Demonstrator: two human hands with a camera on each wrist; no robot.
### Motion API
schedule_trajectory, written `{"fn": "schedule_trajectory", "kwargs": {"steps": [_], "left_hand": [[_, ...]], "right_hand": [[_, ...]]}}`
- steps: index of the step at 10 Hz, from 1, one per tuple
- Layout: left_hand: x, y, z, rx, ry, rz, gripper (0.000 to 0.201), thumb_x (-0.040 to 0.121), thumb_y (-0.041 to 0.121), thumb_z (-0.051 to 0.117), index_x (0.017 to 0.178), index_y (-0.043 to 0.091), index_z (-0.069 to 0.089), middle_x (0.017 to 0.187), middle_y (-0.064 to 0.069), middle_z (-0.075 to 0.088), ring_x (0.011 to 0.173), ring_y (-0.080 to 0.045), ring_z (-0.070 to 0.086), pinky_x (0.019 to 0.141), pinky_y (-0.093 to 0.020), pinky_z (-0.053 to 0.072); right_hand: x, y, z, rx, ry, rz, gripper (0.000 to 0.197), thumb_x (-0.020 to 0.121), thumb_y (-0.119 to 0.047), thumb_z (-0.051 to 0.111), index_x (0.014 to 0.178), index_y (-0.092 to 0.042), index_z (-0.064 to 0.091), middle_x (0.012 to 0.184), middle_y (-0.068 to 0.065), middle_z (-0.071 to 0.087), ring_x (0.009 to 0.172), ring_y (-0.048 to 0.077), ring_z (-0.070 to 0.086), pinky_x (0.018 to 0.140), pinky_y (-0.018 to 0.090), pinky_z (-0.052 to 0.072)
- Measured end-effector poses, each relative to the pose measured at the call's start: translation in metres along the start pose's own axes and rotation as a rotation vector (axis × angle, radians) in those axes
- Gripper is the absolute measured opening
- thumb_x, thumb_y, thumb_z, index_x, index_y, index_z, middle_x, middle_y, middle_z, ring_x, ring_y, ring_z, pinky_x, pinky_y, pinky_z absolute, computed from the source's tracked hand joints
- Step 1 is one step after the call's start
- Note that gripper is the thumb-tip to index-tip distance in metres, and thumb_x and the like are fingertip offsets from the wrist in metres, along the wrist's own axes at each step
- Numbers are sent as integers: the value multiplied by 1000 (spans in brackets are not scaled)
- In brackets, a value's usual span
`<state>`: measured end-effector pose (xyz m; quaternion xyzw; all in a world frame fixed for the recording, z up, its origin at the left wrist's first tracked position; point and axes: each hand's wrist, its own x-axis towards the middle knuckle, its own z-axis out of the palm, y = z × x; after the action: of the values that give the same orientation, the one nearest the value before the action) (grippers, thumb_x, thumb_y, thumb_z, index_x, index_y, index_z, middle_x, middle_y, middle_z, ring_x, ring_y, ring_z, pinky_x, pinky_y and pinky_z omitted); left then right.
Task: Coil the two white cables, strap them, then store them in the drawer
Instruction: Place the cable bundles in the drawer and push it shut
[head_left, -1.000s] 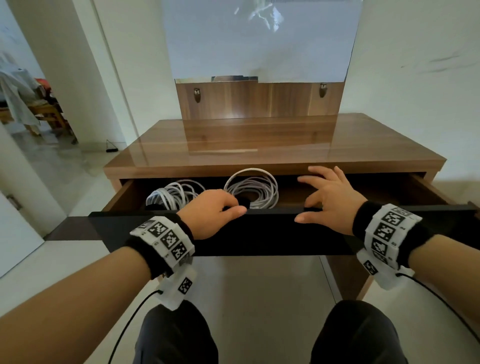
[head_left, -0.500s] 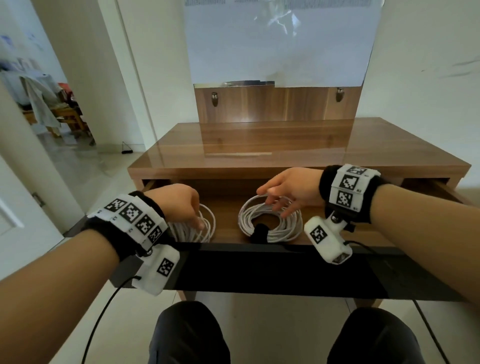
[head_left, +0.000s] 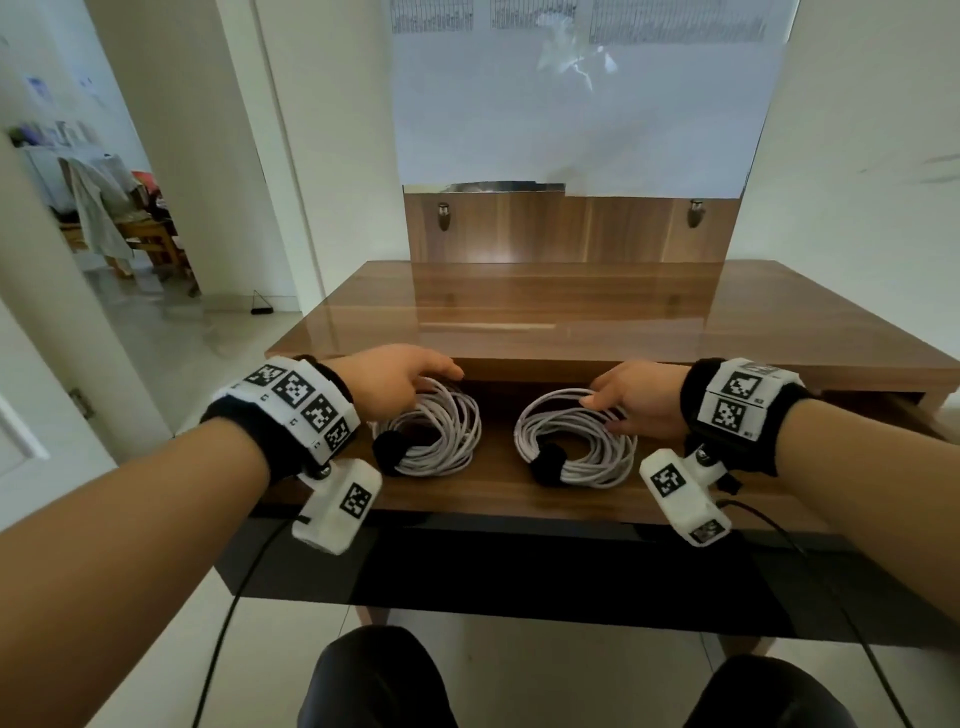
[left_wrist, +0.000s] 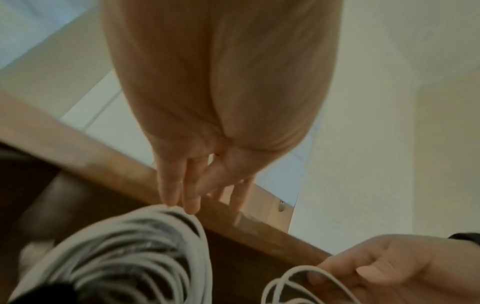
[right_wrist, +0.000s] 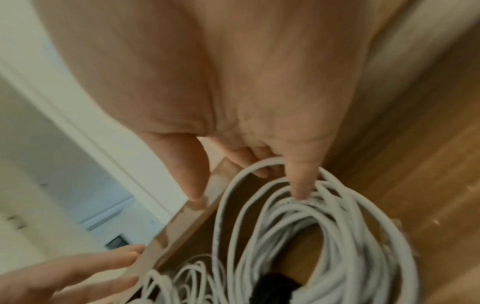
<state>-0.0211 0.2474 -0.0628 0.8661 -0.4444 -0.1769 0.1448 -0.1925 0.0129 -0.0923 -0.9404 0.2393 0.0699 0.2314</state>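
Observation:
Two white cable coils lie side by side in the open drawer (head_left: 498, 486), each bound by a black strap. My left hand (head_left: 410, 374) hovers over the left coil (head_left: 441, 436), and its straight fingertips (left_wrist: 191, 205) touch the top strand of this left coil (left_wrist: 130, 246). My right hand (head_left: 634, 400) is on the far side of the right coil (head_left: 576, 447). In the right wrist view its fingers (right_wrist: 298, 185) curl among the strands of the right coil (right_wrist: 337, 226). The straps (head_left: 389, 452) (head_left: 548, 462) face the drawer's front.
The drawer's black front panel (head_left: 519, 571) stands out toward my knees. Above it the glossy wooden desk top (head_left: 571, 312) overhangs the drawer's back. A mirror panel rises behind the desk, a white wall stands on the right, and a doorway opens on the left.
One second ago both hands were on the drawer's black front. They have since moved into the drawer and onto the coils, and more of the drawer's inside shows.

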Motion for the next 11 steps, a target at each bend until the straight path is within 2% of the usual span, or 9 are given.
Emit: {"fn": "schedule_trajectory", "kwargs": {"steps": [1, 3, 5, 6, 7, 8, 9, 10, 11], "left_hand": [[-16, 8, -17, 50, 102, -19, 56, 92, -7, 47, 135, 26, 57, 135, 2, 59, 123, -12, 55, 100, -26, 41], [-16, 8, 7, 408, -286, -190, 90, 91, 25, 61, 158, 26, 1, 166, -3, 5, 145, -24, 29, 114, -37, 33], [7, 2, 12, 333, -379, -248, 103, 90, 43, 64, 154, 29, -17, 163, -1, -20, 151, -29, 11, 118, -42, 26], [13, 0, 7, 260, -393, -273, 100, 92, 35, 64, 155, 30, -13, 164, -3, -16, 151, -30, 4, 119, -41, 21], [24, 7, 5, 173, -432, -320, 86, 95, 17, 57, 157, 28, -3, 165, -10, 1, 144, -32, 29, 101, -34, 39], [37, 14, 8, 146, -534, -370, 59, 87, 7, 54, 141, 20, 35, 136, -20, 44, 67, -21, 55, 48, -22, 40], [39, 22, 10, 230, -497, -373, 56, 74, 14, 57, 126, 18, 37, 104, -14, 53, 59, -20, 43, 48, -24, 31], [37, 29, 11, 216, -373, -315, 74, 91, -2, 47, 156, 9, 13, 146, -20, 43, 101, -24, 48, 73, -28, 39], [21, 33, 8, 136, -361, -255, 72, 91, -8, 45, 155, 8, 16, 162, -11, 20, 144, -26, 29, 103, -27, 34]], "right_hand": [[-16, -11, -18, 128, -43, 43, 36, 96, -16, 55, 126, 4, 55, 128, 26, 56, 118, 42, 52, 100, 47, 44], [-31, -31, -32, 26, -233, -26, 51, 98, -27, 52, 146, -33, 36, 152, -3, 35, 139, 19, 31, 115, 38, 23], [-7, -28, -3, -103, -340, 79, 77, 97, -45, 49, 152, -34, -3, 159, 7, 19, 138, 30, 33, 111, 41, 32], [7, -24, -7, -8, -380, 142, 77, 96, -46, 48, 153, -34, -2, 159, 10, 18, 141, 32, 27, 112, 43, 30], [18, -23, -4, 61, -447, 187, 72, 98, -41, 46, 154, -23, 4, 161, 8, 9, 146, 31, 14, 115, 43, 20], [28, -22, 0, 101, -447, 258, 73, 97, -41, 49, 154, -14, 12, 161, 10, 8, 146, 32, 12, 112, 43, 20], [34, -16, 1, 180, -455, 247, 105, 76, -54, 72, 153, -12, 15, 160, 13, 11, 144, 35, 17, 114, 47, 23], [54, 15, 2, 293, -491, 252, 146, 36, -57, 92, 154, -20, 13, 161, 8, 7, 143, 35, 21, 113, 52, 26], [20, -2, -8, 409, -413, 242, 94, 77, -41, 76, 152, -18, 24, 160, 4, 15, 143, 27, 23, 113, 41, 27]]}}
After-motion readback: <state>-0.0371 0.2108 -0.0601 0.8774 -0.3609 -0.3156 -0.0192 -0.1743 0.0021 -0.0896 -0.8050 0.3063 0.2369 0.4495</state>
